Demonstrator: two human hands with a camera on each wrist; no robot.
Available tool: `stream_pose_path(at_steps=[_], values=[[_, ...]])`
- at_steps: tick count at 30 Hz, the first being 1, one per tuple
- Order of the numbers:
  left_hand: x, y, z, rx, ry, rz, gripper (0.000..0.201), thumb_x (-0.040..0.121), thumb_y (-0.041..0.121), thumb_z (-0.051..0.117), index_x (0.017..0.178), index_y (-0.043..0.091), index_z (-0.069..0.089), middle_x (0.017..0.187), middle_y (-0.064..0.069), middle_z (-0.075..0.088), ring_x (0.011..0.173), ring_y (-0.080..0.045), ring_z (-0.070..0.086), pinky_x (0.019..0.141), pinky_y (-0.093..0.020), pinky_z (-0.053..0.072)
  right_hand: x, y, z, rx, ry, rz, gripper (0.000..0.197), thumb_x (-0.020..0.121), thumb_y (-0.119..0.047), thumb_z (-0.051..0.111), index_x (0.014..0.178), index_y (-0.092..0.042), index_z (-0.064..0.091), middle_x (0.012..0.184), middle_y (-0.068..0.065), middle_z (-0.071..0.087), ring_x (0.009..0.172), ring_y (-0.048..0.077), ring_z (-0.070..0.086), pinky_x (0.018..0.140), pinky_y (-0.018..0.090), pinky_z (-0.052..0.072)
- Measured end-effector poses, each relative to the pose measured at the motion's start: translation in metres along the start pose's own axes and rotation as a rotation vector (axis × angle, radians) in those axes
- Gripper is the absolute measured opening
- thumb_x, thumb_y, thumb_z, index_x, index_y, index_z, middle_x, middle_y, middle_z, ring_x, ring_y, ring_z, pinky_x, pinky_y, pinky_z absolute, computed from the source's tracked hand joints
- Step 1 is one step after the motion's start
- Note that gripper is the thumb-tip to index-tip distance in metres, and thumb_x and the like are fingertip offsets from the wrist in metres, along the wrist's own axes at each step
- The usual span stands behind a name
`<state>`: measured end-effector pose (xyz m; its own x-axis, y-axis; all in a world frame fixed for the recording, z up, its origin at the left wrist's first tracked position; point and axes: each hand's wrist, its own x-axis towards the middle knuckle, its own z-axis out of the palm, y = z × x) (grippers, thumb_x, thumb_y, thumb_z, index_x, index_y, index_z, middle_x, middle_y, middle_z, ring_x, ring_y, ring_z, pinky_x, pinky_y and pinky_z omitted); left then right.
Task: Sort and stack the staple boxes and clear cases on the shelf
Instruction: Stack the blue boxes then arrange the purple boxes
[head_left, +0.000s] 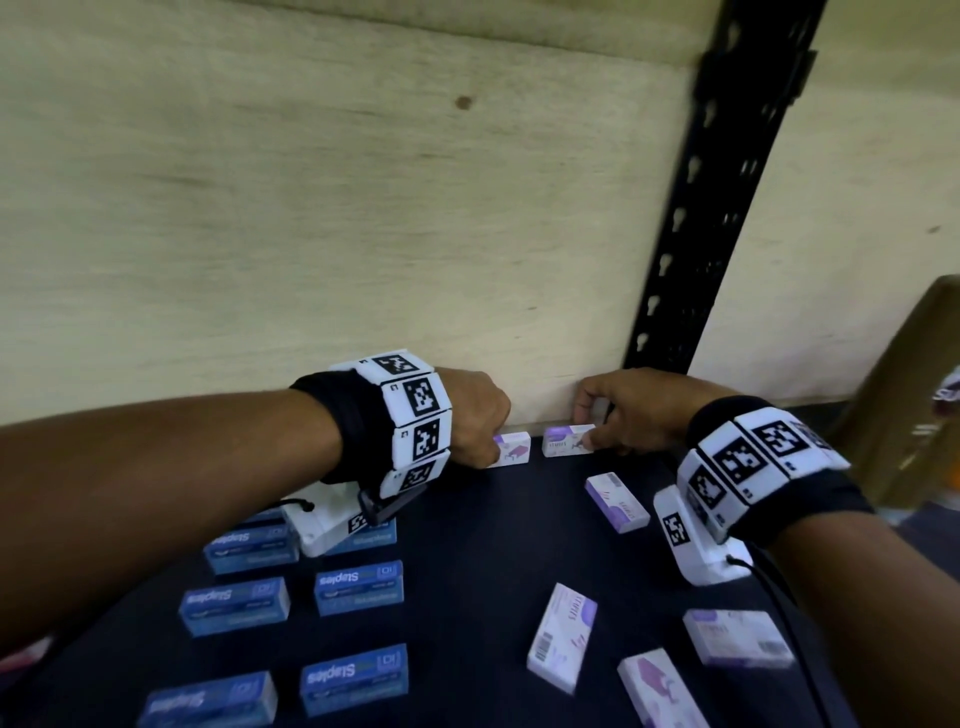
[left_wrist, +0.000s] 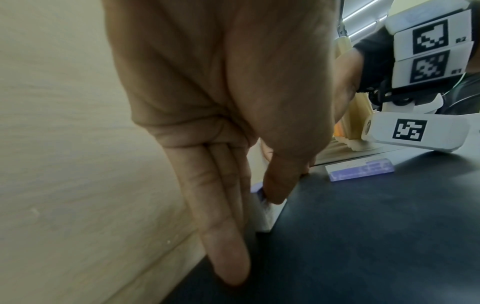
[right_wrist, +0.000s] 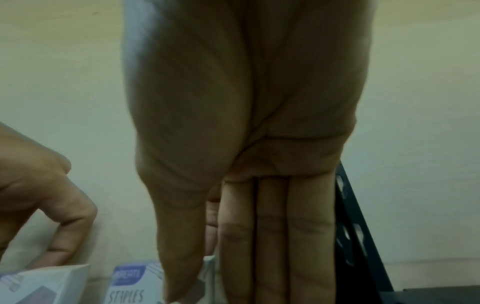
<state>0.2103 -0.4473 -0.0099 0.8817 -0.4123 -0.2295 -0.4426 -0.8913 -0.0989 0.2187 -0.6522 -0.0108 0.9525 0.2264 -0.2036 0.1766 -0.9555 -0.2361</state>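
Right now my left hand (head_left: 475, 415) and right hand (head_left: 631, 410) each pinch a purple-white staple box (head_left: 568, 439) against the shelf's back wall (head_left: 311, 208), and misaligning them could leave later stacks crooked or toppling
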Motion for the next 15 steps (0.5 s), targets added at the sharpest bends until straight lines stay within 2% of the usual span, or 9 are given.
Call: stream_pose_path(at_steps=[2, 5, 8, 10, 12, 13, 15], values=[[0.000, 0.001, 0.000, -0.007, -0.001, -0.002, 0.038, 0.091, 0.038, 0.056, 0.109, 0.006, 0.066, 0.096, -0.007, 0.070, 0.031, 0.000, 0.048, 0.046, -0.016, 0.045, -0.001, 0.000, 0.000, 0.003, 0.012, 0.021, 0.020, 0.085, -0.035, 0.075, 0.094, -0.030, 0.058, 0.075, -0.006, 0.069, 0.069, 0.014, 0.068, 0.067, 0.028, 0.057], [-0.002, 0.002, -0.001, -0.006, 0.004, -0.018, 0.040, 0.091, 0.043, 0.057, 0.107, 0.007, 0.066, 0.091, -0.005, 0.070, 0.043, -0.007, 0.053, 0.062, -0.024, 0.054, -0.006, -0.003, 0.000, 0.017, 0.011, 0.080, 0.028, 0.084, -0.044, 0.073, 0.099, -0.028, 0.056, 0.084, -0.002, 0.070, 0.077, 0.019, 0.069, 0.076, 0.036, 0.060], [-0.005, 0.004, -0.002, -0.002, 0.005, -0.041, 0.040, 0.091, 0.042, 0.059, 0.110, 0.007, 0.065, 0.095, -0.005, 0.071, 0.048, -0.009, 0.055, 0.064, -0.026, 0.053, -0.017, -0.009, -0.004, -0.072, -0.004, 0.119, 0.033, 0.086, -0.049, 0.068, 0.103, -0.023, 0.056, 0.085, -0.005, 0.063, 0.076, 0.014, 0.060, 0.076, 0.030, 0.052], [-0.009, 0.005, -0.002, 0.005, -0.006, -0.069, 0.040, 0.090, 0.043, 0.059, 0.111, 0.009, 0.064, 0.093, -0.003, 0.069, 0.056, -0.012, 0.058, 0.063, -0.025, 0.050, -0.022, -0.012, -0.005, -0.084, -0.015, 0.130, 0.035, 0.087, -0.049, 0.067, 0.099, -0.017, 0.063, 0.085, -0.001, 0.066, 0.079, 0.016, 0.062, 0.076, 0.029, 0.051], [-0.014, 0.001, -0.005, -0.011, -0.036, -0.091, 0.039, 0.088, 0.045, 0.060, 0.103, 0.010, 0.066, 0.087, -0.002, 0.068, 0.072, -0.018, 0.064, 0.069, -0.027, 0.049, -0.029, -0.014, -0.005, -0.098, -0.042, 0.147, 0.036, 0.087, -0.048, 0.067, 0.084, -0.012, 0.064, 0.073, 0.000, 0.064, 0.069, 0.019, 0.060, 0.071, 0.029, 0.050], [-0.017, -0.002, -0.009, -0.022, -0.047, -0.083, 0.037, 0.088, 0.045, 0.060, 0.093, 0.009, 0.066, 0.081, -0.001, 0.065, 0.075, -0.020, 0.063, 0.070, -0.028, 0.049, -0.034, -0.014, -0.006, -0.105, -0.059, 0.160, 0.038, 0.088, -0.047, 0.067, 0.076, -0.012, 0.061, 0.063, -0.001, 0.061, 0.061, 0.019, 0.056, 0.068, 0.028, 0.048], [-0.025, -0.007, -0.018, -0.021, -0.036, -0.048, 0.035, 0.089, 0.043, 0.059, 0.077, 0.010, 0.059, 0.067, 0.000, 0.056, 0.065, -0.019, 0.054, 0.064, -0.028, 0.043, -0.043, -0.015, -0.007, -0.115, -0.084, 0.195, 0.041, 0.088, -0.047, 0.067, 0.067, -0.014, 0.057, 0.046, -0.004, 0.055, 0.049, 0.017, 0.050, 0.063, 0.027, 0.045]])
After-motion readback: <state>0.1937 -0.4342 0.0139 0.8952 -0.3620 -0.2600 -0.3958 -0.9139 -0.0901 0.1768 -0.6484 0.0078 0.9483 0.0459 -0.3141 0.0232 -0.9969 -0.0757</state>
